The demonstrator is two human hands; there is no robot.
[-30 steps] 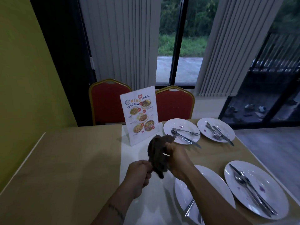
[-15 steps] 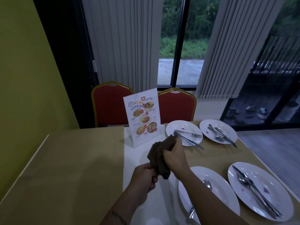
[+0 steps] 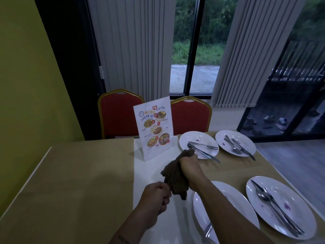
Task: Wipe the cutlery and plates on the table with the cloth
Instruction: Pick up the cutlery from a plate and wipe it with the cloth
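My right hand (image 3: 190,170) grips a dark brown cloth (image 3: 175,178) above the white table runner. Just below it my left hand (image 3: 156,196) is clenched at the cloth's lower end, holding a piece of cutlery that the cloth hides. Under my right forearm lies a white plate (image 3: 228,208) with a fork (image 3: 208,229) on its near edge. To its right a stained plate (image 3: 288,194) carries a knife, spoon and fork (image 3: 274,208). Two far plates (image 3: 200,138) (image 3: 246,138) also hold cutlery.
A menu stand (image 3: 154,132) is upright on the runner just beyond my hands. Two red chairs (image 3: 119,115) (image 3: 191,115) face the table's far edge. Tan tabletop (image 3: 79,173) stretches to the left; the table's right edge runs close behind the plates.
My right hand has slid along the cloth, away from the left hand and toward the far plates. The cloth is now stretched out between the hands. The left hand stays clenched.
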